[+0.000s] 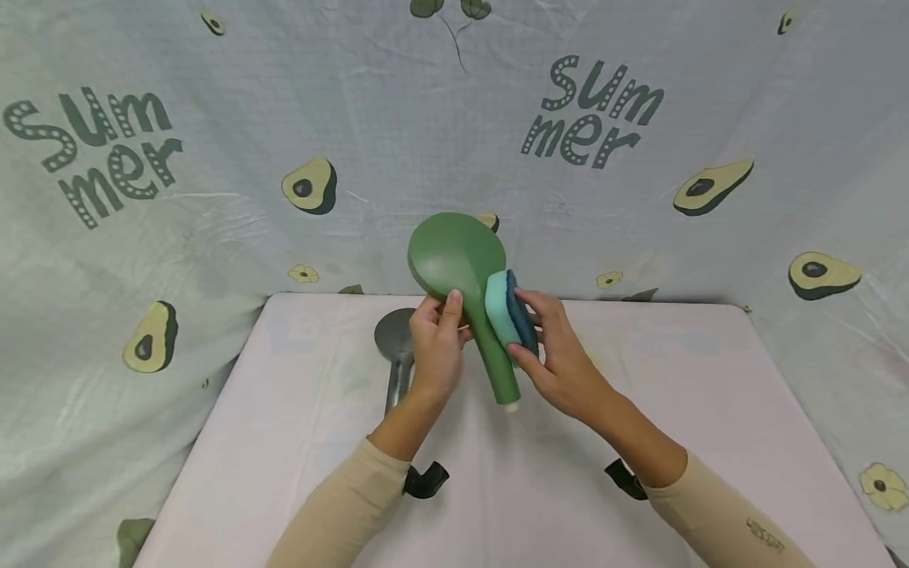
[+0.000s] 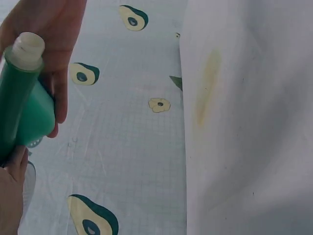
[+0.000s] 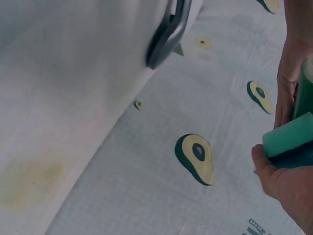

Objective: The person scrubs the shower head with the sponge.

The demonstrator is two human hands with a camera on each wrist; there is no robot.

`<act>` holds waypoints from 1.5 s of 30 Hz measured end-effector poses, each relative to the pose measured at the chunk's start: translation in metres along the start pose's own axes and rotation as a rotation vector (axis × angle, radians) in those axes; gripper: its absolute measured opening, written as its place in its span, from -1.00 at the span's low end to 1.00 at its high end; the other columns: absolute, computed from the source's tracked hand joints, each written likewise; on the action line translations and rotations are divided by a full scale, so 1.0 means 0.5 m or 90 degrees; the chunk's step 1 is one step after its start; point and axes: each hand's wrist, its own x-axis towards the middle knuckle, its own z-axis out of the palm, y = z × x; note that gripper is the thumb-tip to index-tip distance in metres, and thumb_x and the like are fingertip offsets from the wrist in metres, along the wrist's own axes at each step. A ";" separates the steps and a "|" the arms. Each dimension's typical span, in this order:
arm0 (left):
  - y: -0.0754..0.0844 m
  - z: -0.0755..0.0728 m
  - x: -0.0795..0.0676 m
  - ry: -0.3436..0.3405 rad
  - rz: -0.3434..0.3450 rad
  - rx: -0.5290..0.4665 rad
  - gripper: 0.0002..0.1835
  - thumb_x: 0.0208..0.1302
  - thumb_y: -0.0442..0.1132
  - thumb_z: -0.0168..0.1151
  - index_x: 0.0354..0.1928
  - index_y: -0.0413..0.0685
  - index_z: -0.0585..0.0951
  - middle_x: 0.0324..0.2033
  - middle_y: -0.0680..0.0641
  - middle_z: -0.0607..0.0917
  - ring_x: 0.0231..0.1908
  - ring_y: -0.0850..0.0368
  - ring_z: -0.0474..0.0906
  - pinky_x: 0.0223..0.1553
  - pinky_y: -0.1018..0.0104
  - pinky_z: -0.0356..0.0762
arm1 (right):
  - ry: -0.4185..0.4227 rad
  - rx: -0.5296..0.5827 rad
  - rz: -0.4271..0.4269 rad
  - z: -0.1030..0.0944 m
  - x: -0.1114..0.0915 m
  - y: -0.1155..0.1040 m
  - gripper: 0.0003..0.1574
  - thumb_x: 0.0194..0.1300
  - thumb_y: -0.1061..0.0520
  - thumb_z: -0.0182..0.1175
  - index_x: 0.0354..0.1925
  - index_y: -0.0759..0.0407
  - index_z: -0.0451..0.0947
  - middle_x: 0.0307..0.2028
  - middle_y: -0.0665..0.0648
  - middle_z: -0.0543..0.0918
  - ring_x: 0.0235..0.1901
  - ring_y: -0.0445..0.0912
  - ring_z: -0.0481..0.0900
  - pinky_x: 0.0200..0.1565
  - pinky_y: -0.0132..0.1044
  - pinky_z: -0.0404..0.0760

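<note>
Head view: green shower head point(image 1: 458, 252) is gripped by the left hand point(image 1: 436, 347). Sponge point(image 1: 501, 309) is pinched by the right hand point(image 1: 564, 363), held right up against the handle point(image 1: 497, 367).

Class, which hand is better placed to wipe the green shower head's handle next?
Likely the right hand: it holds the sponge beside the handle; the left hand grips the shower head.

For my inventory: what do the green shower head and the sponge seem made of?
The green shower head looks like satin plastic: soft sheen, even colour. The sponge seems matte foam, thick and dull; its dark layer is harder to judge.
</note>
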 end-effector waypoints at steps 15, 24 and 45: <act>0.014 -0.031 0.034 0.039 0.008 -0.035 -0.56 0.66 -0.19 -0.04 0.30 -0.44 0.45 0.14 -0.42 0.63 -0.11 -0.18 0.80 -0.14 0.17 0.79 | -0.074 -0.134 -0.229 -0.016 -0.097 0.060 -0.45 0.62 -0.09 0.00 0.43 0.07 0.35 0.42 0.35 0.27 0.37 0.08 0.31 0.30 -0.34 0.48; 0.000 -0.025 0.037 0.067 -0.018 0.004 -0.58 0.67 -0.20 -0.07 0.29 -0.41 0.46 0.14 -0.46 0.63 -0.06 -0.12 0.79 -0.12 0.16 0.78 | -0.112 -0.514 -0.445 0.008 -0.072 -0.001 -0.41 0.47 0.03 0.28 0.40 -0.25 0.47 0.32 0.21 0.48 0.12 0.21 0.51 0.08 0.02 0.66; 0.015 -0.031 0.037 0.026 -0.025 -0.013 -0.56 0.68 -0.20 -0.11 0.38 -0.39 0.37 0.22 -0.40 0.58 0.03 -0.49 0.65 -0.06 0.13 0.77 | -0.074 -0.275 -0.319 -0.029 -0.075 0.033 -0.52 0.64 -0.03 -0.16 0.32 -0.16 0.55 0.35 0.32 0.38 0.30 0.19 0.37 0.30 -0.13 0.50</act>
